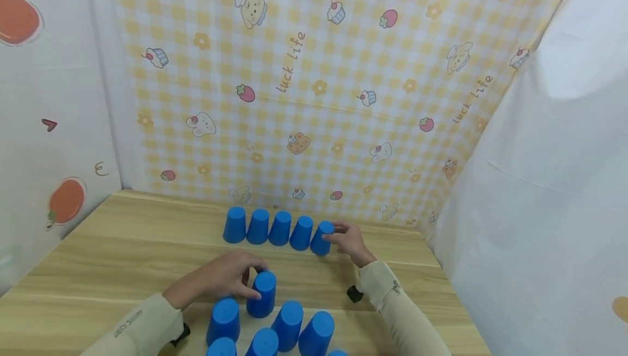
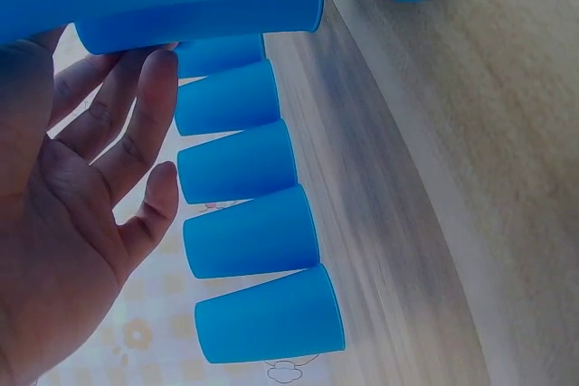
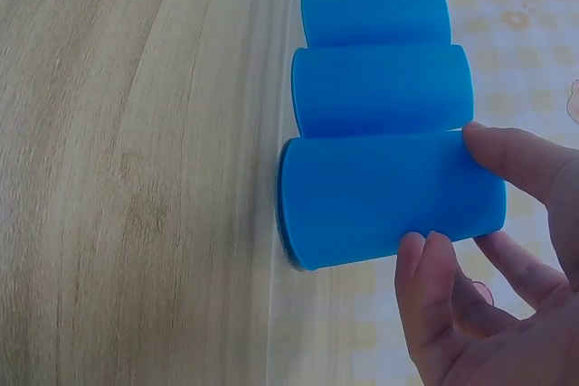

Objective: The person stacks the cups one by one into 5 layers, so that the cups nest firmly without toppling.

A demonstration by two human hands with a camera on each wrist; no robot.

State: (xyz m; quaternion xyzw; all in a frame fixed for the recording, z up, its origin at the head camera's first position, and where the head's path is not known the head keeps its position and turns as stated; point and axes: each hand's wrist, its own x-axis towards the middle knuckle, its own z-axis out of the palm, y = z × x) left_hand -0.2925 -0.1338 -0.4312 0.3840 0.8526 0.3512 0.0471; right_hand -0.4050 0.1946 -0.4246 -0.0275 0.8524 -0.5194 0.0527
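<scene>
Along the back of the table stands a row of several blue plastic cups (image 1: pixel 258 228), upside down. At its right end my right hand (image 1: pixel 350 242) holds the last cup (image 1: pixel 321 242); the right wrist view shows thumb and fingertips on opposite sides of that cup (image 3: pixel 380 194). Nearer to me, my left hand (image 1: pixel 227 275) grips another upturned blue cup (image 1: pixel 263 300), thumb in front and fingers behind. In the left wrist view a blue cup fills the top edge and partly hides the fingers (image 2: pixel 154 97).
More upturned blue cups (image 1: pixel 225 320) stand close together at the near edge, some cut off by the frame. The wooden table (image 1: pixel 147 236) meets a checked cloth backdrop (image 1: pixel 314 116) behind the row. White cloth (image 1: pixel 539 192) hangs at the right.
</scene>
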